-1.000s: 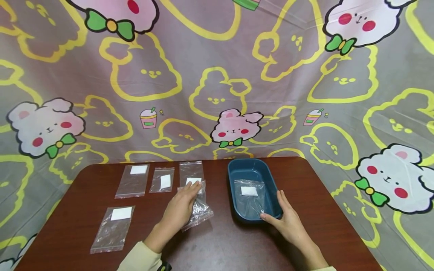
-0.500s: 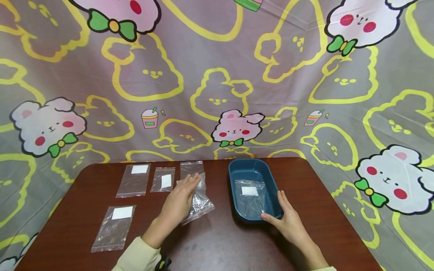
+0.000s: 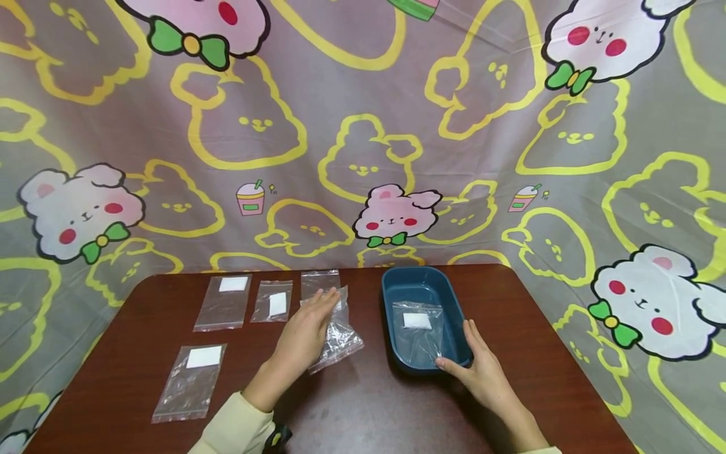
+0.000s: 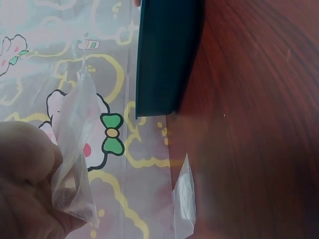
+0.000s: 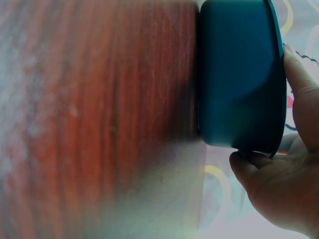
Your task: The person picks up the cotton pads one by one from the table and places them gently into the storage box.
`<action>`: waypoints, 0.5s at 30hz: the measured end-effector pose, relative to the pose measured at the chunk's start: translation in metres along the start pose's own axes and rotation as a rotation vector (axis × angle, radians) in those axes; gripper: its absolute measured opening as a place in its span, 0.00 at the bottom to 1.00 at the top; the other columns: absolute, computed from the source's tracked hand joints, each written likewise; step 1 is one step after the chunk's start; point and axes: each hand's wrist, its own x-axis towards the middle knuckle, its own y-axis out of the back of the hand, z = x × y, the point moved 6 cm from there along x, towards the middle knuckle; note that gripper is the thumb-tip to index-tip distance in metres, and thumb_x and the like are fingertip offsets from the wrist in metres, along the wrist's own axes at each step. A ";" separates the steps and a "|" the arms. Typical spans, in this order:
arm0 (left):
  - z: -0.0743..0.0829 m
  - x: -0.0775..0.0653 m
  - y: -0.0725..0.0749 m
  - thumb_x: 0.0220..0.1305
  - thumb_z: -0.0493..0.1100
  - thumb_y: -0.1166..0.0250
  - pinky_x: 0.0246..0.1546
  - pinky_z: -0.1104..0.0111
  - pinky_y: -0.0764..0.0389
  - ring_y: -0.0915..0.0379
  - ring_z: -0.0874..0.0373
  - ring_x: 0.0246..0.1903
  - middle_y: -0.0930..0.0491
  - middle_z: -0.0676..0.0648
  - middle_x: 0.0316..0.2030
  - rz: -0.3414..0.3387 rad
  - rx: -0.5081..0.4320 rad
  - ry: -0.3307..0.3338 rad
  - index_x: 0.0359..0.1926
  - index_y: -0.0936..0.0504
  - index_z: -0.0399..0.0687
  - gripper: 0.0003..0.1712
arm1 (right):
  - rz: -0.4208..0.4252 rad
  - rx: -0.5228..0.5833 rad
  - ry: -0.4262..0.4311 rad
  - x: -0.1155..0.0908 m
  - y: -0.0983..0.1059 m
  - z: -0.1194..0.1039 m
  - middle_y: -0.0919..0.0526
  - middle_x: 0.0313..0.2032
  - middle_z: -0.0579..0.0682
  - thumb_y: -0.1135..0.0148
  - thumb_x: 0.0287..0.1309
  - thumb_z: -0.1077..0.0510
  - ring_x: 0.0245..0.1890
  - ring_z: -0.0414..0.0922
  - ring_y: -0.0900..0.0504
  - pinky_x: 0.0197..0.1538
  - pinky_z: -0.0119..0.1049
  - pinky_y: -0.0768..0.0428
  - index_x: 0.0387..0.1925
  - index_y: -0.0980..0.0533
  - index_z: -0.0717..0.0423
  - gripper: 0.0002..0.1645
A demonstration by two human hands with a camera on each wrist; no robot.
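My left hand [image 3: 303,331] holds a clear zip bag [image 3: 343,342] between thumb and fingers. In the left wrist view the bag [image 4: 77,154] hangs crumpled from the hand, raised off the table. Behind it, another zip bag [image 3: 319,279] lies flat, partly hidden by the hand. My right hand [image 3: 484,372] grips the near right corner of a dark blue plastic bin [image 3: 416,282], thumb at the front rim and fingers along the right side; the right wrist view shows the bin's outer wall [image 5: 239,74]. Inside the bin rests a zip bag with a white label [image 3: 416,321].
On the left of the brown table [image 3: 363,416] lie a large labelled zip bag [image 3: 218,309], a smaller one [image 3: 263,308] and a nearer one [image 3: 184,391]. A patterned cloth [image 3: 317,94] hangs close behind the table and along its sides.
My left hand has lifted its bag slightly and shifted a little to the right, covering more of the bag behind. The right hand and the bin stay put.
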 end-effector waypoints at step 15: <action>0.016 0.010 -0.019 0.71 0.33 0.40 0.68 0.48 0.36 0.35 0.42 0.68 0.28 0.44 0.67 -0.046 -0.033 -0.002 0.67 0.24 0.42 0.24 | 0.016 0.010 0.012 -0.001 -0.001 0.001 0.52 0.76 0.69 0.24 0.52 0.38 0.73 0.67 0.47 0.70 0.63 0.40 0.76 0.50 0.71 0.67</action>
